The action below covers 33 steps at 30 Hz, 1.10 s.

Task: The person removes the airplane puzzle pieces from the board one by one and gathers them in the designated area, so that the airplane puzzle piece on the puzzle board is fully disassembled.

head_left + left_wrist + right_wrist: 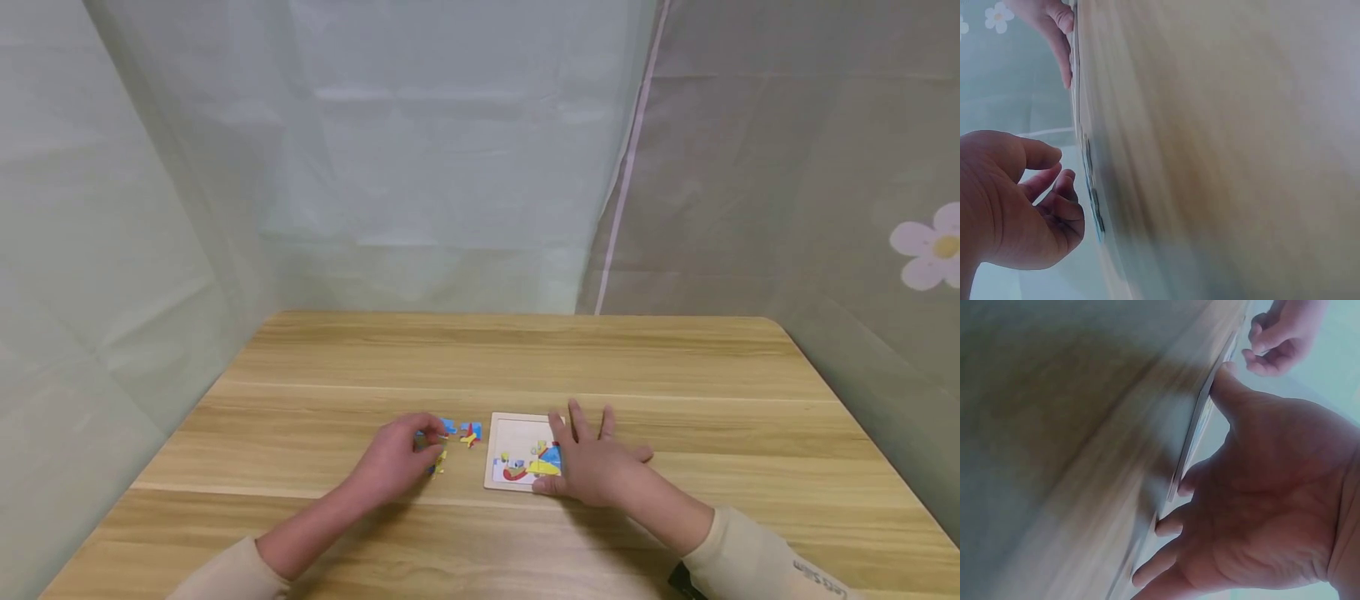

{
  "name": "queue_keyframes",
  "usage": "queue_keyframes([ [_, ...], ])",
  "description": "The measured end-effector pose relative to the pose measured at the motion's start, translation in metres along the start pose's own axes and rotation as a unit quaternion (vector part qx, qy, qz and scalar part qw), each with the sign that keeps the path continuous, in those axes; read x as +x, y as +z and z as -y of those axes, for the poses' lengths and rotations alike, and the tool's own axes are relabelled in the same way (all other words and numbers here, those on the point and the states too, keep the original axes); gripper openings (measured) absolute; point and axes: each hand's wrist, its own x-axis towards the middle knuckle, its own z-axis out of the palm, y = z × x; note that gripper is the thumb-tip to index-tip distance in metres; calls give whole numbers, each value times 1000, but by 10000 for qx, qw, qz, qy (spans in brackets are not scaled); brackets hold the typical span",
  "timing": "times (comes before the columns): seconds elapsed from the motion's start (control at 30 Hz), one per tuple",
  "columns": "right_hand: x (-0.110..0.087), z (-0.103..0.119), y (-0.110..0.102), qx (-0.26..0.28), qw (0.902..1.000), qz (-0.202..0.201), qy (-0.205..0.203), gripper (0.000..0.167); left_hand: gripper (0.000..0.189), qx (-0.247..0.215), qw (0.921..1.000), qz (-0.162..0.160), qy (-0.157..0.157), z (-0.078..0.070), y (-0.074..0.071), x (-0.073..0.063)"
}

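A pale, square wooden tray (517, 432) sits partly beneath the splayed right hand (596, 468). Blue-red-yellow cardboard-thin jigsaw pieces (471, 432) lie beside the loosely curled left hand (397, 450).

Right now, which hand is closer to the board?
Right. The right hand touches the board on its right side; the left hand is apart, to its left, near loose pieces.

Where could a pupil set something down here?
The wood-grain tabletop is bare between the square pale wooden puzzle tray and the pale fabric backdrop, and right of the right hand. Left of the tray is crowded: loose multicoloured puzzle pieces lie beside the left hand.
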Motion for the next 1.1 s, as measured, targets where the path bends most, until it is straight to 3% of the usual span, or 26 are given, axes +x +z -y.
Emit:
queue_keyframes([
  [0.23,7,-2,4,56,9996,240,130,113,17,-148,9997,129,161,-11,9,4],
  [0.43,0,2,-3,128,9998,135,31,109,15,-211,9986,217,435,-20,19,10],
  [0.57,-3,2,-6,218,9997,96,7,107,14,-183,9978,456,448,-28,27,15],
  [0.87,10,-8,10,135,9999,25,91,122,14,-427,9932,940,530,-45,46,25],
  [1.1,7,-6,7,185,9998,-35,68,121,16,-543,9891,1269,514,-54,57,32],
])
